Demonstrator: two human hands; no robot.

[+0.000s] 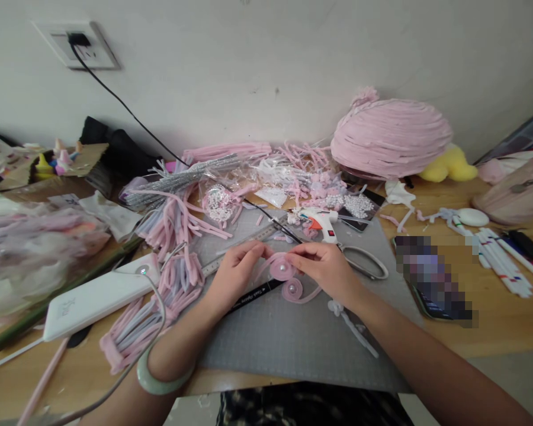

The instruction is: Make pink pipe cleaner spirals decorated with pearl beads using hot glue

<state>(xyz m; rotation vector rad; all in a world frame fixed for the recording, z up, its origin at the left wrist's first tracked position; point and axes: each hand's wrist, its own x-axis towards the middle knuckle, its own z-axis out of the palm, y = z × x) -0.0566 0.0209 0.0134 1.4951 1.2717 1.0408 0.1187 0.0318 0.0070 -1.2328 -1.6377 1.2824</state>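
My left hand (234,273) and my right hand (325,267) meet over a grey cutting mat (293,340), both pinching a pink pipe-cleaner piece (279,269) coiled into a spiral with a pearl at its centre. A second pink spiral (292,289) with a pearl lies just below it on the mat, joined by a pink strip. A black ruler (253,294) lies under my left hand. On my left wrist sits a pale green bangle (160,378).
A white glue gun (322,222) and scissors (366,264) lie behind my right hand. Pink pipe-cleaner bundles (151,316), a white power bank (95,300), pearls in bags (220,204), a pink lantern-like ball (388,139), a phone (433,278) and pens (501,260) crowd the wooden table (493,319).
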